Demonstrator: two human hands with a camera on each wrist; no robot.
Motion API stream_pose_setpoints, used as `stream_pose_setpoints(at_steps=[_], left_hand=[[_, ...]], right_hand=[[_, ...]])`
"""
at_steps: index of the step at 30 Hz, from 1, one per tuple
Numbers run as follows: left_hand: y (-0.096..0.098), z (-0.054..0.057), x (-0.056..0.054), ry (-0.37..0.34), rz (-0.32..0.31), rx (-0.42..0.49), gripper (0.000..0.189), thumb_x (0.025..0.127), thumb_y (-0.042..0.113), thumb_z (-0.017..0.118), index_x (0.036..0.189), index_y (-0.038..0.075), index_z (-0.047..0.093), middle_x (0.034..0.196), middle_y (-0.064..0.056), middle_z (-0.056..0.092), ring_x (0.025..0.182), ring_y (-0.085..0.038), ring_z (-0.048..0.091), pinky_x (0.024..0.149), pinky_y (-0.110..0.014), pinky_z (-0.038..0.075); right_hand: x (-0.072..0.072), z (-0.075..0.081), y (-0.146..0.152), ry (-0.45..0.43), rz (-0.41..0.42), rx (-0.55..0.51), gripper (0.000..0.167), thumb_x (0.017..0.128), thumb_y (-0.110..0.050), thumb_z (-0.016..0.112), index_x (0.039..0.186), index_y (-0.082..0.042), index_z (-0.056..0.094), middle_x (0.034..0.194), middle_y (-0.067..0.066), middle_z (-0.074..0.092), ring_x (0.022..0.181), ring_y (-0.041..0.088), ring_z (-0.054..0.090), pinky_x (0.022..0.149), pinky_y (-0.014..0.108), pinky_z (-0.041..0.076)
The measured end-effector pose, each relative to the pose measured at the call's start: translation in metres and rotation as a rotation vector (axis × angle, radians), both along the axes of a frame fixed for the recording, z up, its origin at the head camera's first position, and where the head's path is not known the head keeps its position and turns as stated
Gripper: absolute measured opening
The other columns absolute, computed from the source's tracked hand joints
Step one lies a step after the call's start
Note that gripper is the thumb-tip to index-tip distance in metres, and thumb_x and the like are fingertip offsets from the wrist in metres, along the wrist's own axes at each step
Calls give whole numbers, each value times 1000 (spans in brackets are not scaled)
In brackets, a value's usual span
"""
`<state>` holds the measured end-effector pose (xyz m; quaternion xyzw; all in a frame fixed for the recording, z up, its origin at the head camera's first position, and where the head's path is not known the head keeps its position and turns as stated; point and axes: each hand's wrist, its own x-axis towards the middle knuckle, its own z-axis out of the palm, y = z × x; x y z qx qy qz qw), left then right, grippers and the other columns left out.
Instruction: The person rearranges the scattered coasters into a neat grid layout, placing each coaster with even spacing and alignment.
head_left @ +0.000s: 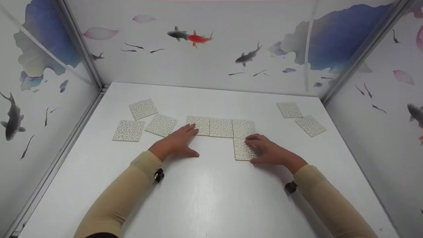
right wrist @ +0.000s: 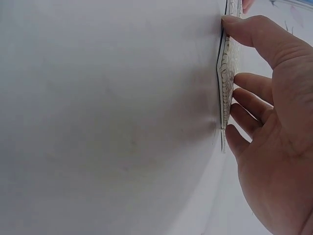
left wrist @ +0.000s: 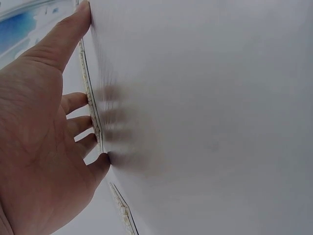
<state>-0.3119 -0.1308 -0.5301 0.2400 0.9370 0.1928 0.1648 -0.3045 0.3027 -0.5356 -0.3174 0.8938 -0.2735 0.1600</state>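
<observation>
Four speckled, pale square tiles lie together in the head view. Three form a row: a left tile point(head_left: 203, 127), a middle tile point(head_left: 220, 127) and a right tile point(head_left: 244, 127). The fourth tile point(head_left: 243, 150) sits against the near side of the right one. My left hand point(head_left: 175, 142) touches the left tile with its fingertips, thumb spread toward me above the white table. My right hand point(head_left: 272, 152) rests its fingers on the fourth tile, covering part of it. In the right wrist view, the right thumb point(right wrist: 259, 36) is at that tile's edge point(right wrist: 225, 73).
Three loose tiles lie at the left: a far one point(head_left: 143, 109), a near one point(head_left: 128, 131) and one by the left hand point(head_left: 161, 125). Two more, one farther point(head_left: 289, 110) and one nearer point(head_left: 310, 126), lie at the right. Printed panels point(head_left: 211, 66) enclose the white table point(head_left: 205, 198).
</observation>
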Motion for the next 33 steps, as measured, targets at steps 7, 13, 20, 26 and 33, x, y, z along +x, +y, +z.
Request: stream_pose_setpoints(at_steps=[7, 13, 20, 26, 33], left_hand=[[0, -2, -1, 5, -5, -9, 110, 94, 58, 84, 177, 14, 27, 186, -6, 11, 172, -29, 5, 137, -50, 16], [0, -1, 0, 1, -2, -10, 110, 94, 58, 85, 177, 13, 27, 186, -6, 11, 172, -29, 5, 137, -50, 15], [1, -1, 0, 4, -1, -14, 111, 94, 58, 85, 177, 14, 27, 186, -6, 11, 172, -29, 5, 137, -49, 15], [1, -2, -1, 8, -2, -8, 110, 94, 58, 84, 177, 13, 28, 186, -7, 12, 172, -29, 6, 137, -51, 17], [0, -2, -1, 1, 7, -8, 111, 93, 58, 85, 177, 14, 28, 186, -6, 12, 172, -29, 6, 137, -50, 17]], right_hand=[[0, 0, -1, -8, -4, -8, 83, 96, -29, 90, 165, -8, 51, 170, 11, 40, 162, 35, 32, 129, 59, 34], [-1, -2, -1, -3, -5, -11, 83, 94, -29, 92, 164, -7, 52, 170, 11, 41, 162, 35, 33, 130, 57, 34], [-3, -3, 2, 31, -40, -71, 78, 93, -33, 93, 159, -8, 60, 164, 8, 50, 158, 33, 40, 130, 56, 34], [-12, 1, 17, 179, -155, -116, 54, 102, -22, 84, 147, 0, 66, 155, 18, 57, 150, 43, 47, 126, 63, 38], [-33, 1, 57, 243, -435, -78, 46, 110, -23, 72, 146, 4, 64, 150, 24, 58, 147, 47, 48, 125, 64, 36]])
